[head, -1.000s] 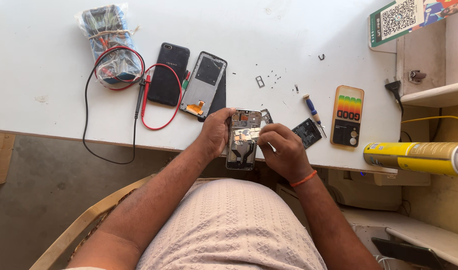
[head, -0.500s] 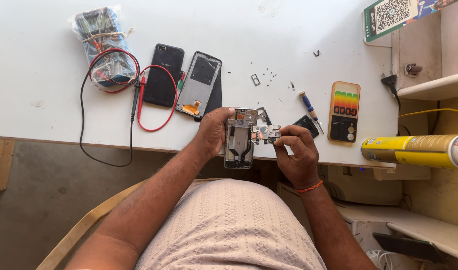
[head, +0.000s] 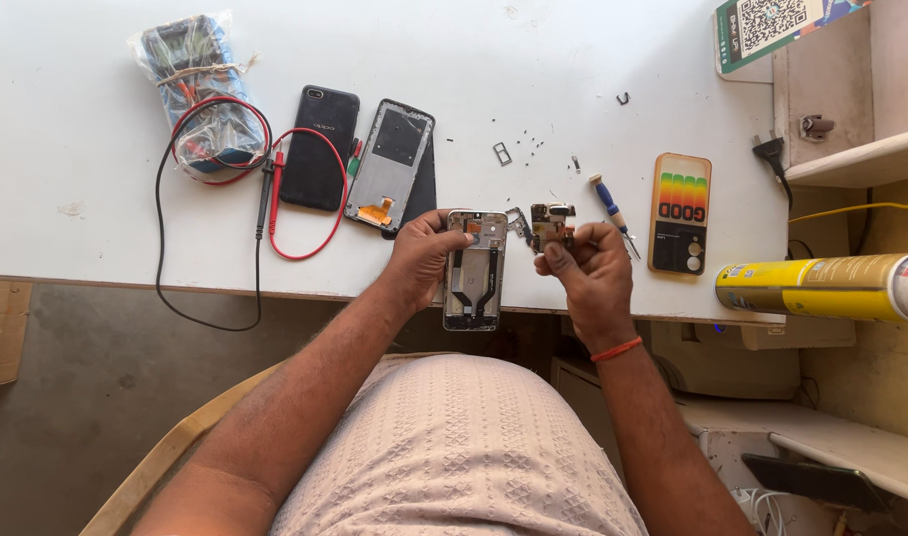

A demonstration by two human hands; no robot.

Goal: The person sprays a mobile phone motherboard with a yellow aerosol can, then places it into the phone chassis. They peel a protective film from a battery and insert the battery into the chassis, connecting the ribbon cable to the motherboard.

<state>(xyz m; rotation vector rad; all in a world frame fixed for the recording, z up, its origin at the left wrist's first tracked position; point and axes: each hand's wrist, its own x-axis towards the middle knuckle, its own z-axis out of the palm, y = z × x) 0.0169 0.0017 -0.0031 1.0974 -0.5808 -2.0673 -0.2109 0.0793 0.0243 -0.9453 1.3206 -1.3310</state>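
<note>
My left hand (head: 421, 260) grips an opened phone frame (head: 475, 273) by its left edge, holding it upright over the front edge of the white table (head: 97, 238). The frame's inside shows black flex cables and a small board at the top. My right hand (head: 590, 266) pinches a small circuit board (head: 551, 222) between thumb and fingers, just right of the frame's top and apart from it. An orange band circles my right wrist.
On the table lie a wrapped multimeter (head: 198, 94) with red and black leads, a black phone (head: 320, 147), a bare phone chassis (head: 389, 167), a blue-handled screwdriver (head: 607, 199), a colourful phone case (head: 680, 211), loose screws and a yellow spray can (head: 821, 287) at right.
My right hand has pulled the small circuit board out of the frame's top and moved it to the right. The left hand keeps holding the frame.
</note>
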